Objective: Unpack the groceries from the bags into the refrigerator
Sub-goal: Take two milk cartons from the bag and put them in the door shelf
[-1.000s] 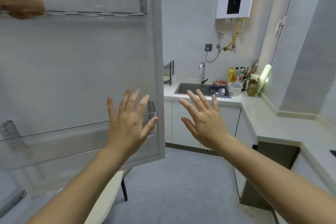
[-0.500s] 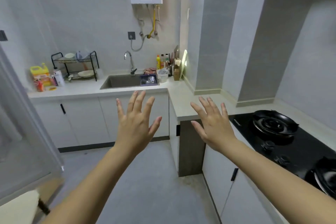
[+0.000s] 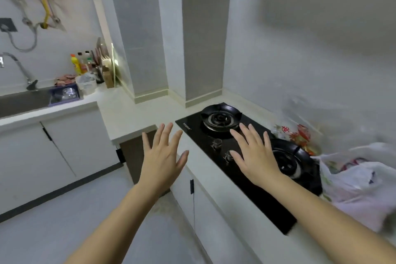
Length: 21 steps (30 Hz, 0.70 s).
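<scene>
Spillage threatens: our left hand [image 3: 161, 156] and right hand [image 3: 255, 156], fingers wide and empty, could snatch the limp white bag [image 3: 360, 182] unevenly.

Soft even indoor light; motion blur right edge; wide-angle bending

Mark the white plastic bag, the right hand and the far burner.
white plastic bag [image 3: 362, 184], head view, crumpled side.
right hand [image 3: 258, 162], head view, back of hand.
far burner [image 3: 219, 118], head view, centre ring.

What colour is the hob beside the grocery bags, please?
The hob is glossy black, clearest in the head view.
</scene>
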Motion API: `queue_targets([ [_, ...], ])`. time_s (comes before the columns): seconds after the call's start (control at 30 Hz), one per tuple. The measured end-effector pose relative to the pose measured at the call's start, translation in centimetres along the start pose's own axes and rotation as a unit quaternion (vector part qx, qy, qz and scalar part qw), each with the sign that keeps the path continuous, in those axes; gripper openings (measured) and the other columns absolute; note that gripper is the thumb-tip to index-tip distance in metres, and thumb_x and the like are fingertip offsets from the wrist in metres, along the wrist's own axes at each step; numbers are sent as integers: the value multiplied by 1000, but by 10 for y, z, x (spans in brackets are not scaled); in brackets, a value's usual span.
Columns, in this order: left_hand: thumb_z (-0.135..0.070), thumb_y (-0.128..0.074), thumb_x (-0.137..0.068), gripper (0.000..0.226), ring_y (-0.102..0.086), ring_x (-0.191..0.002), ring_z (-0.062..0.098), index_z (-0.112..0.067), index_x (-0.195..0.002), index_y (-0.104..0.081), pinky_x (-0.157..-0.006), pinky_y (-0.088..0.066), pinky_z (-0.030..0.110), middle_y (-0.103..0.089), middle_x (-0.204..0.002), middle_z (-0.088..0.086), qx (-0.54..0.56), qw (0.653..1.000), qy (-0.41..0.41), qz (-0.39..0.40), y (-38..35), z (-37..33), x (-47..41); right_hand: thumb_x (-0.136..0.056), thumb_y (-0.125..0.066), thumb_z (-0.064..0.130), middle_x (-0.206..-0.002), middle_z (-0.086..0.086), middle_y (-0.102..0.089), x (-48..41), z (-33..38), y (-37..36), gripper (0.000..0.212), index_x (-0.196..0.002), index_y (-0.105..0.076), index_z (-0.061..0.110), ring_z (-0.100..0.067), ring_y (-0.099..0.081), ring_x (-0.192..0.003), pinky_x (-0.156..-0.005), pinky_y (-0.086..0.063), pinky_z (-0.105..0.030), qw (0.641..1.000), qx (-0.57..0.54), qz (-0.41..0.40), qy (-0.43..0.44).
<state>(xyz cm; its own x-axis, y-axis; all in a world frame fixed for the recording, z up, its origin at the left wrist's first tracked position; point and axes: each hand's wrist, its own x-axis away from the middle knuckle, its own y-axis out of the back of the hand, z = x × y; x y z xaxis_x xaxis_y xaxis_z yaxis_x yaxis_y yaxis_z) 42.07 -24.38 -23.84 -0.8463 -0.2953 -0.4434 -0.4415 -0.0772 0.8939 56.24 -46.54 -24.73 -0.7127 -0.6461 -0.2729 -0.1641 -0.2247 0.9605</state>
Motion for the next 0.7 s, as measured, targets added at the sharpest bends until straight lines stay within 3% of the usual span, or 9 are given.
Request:
queue_targets([
  [0.13,-53,-34,-95,58,-20,-147,28,-20,-142,-44,-114,-7,60,-33,-155,9,25,998,-63,15,-30,-50,-32,-89,-5,58,-163,-3,-14,22,-60,2,74,-155,-22,28,-25,-7,-151,-119,-13,-57,997,25,3,-78],
  [0.27,-45,-50,-91,56,-24,-146,29,-17,-139,-46,-113,-14,63,-36,-153,10,69,990,-120,17,-58,-95,-67,-97,-31,52,-164,-3,-13,37,-111,7,63,-154,-22,28,-26,-9,-151,-116,-18,-60,987,48,15,-155],
  [0.43,-43,-63,-87,65,-26,-145,32,-15,-142,-44,-112,-21,65,-37,-152,12,84,979,-184,41,-100,-143,-128,-92,-52,53,-164,-2,-2,29,-172,19,80,-156,-8,31,-30,0,-151,-115,-18,-60,965,79,38,-247],
  [0.57,-56,-57,-87,87,-1,-150,32,-20,-154,-14,-115,-13,63,-6,-162,9,75,965,-232,93,-133,-177,-203,-81,-57,69,-161,-5,23,0,-227,29,105,-153,12,37,-38,19,-147,-115,-10,-65,930,137,84,-330],
  [0.7,-70,-62,-75,120,20,-146,38,-26,-151,20,-113,-9,68,28,-158,7,53,950,-283,123,-169,-218,-292,-70,-69,71,-155,-8,37,-36,-276,37,128,-147,29,38,-43,25,-144,-109,-8,-72,895,161,117,-400],
])
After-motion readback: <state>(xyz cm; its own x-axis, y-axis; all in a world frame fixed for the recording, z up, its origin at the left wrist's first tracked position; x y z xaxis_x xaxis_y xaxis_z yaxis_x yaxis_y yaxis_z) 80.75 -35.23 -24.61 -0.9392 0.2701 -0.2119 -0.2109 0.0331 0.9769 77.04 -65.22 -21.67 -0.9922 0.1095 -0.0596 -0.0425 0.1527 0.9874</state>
